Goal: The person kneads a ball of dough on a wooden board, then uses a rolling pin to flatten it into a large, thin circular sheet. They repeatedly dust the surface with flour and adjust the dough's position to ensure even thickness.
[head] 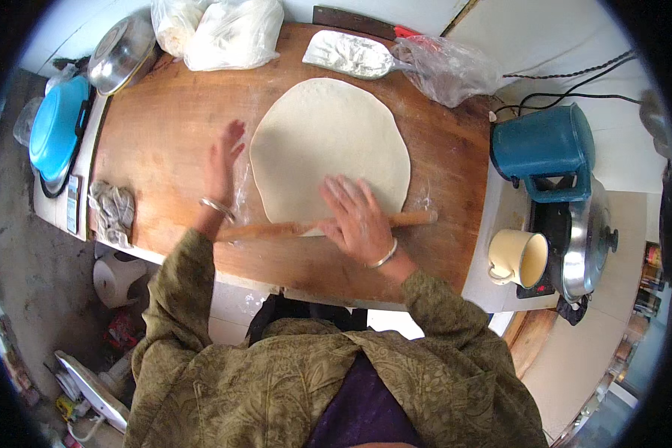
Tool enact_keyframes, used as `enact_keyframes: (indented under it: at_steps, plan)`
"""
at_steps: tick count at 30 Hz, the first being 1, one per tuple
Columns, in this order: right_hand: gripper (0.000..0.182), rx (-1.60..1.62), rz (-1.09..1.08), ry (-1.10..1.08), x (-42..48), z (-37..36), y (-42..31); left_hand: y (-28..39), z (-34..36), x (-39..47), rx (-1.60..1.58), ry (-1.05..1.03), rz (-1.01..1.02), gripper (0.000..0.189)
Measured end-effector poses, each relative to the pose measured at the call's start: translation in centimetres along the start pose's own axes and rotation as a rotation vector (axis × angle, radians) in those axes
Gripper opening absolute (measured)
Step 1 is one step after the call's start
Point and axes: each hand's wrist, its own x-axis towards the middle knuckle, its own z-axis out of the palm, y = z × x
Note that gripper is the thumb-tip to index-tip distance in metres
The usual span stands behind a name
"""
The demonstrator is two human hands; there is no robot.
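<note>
A large, roughly round sheet of rolled dough [330,145] lies flat on the wooden board [168,134]. Across its near edge rests a wooden rolling pin [274,230]. My right hand [355,218] is over the pin, its fingers stretched out above the dough; whether the palm presses on the pin is not clear. To the left of the dough, my left hand [224,159] is blurred, fingers apart and holding nothing. Each wrist wears a bangle. Streaks of flour mark the board around the sheet.
A flour-covered scoop [347,54], plastic bags [235,36] and a metal bowl [123,56] line the back. On the right stand a blue pitcher [543,145], a cream mug [518,257] and a lidded pan [585,246]. A crumpled cloth [112,213] lies at left.
</note>
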Motion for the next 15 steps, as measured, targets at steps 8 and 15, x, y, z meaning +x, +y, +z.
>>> enact_keyframes:
  at_steps: [8, 15]
  plan:
    - [0.037, -0.017, -0.017, 0.031, -9.7, -1.8, -0.9, 1.1, -3.6, -1.2, -0.299, -0.119, -0.625, 0.050]
    - [0.042, 0.004, 0.187, 0.295, -8.2, -3.8, 0.7, -1.7, -2.3, -4.6, -0.373, -0.520, -0.545, 0.042]
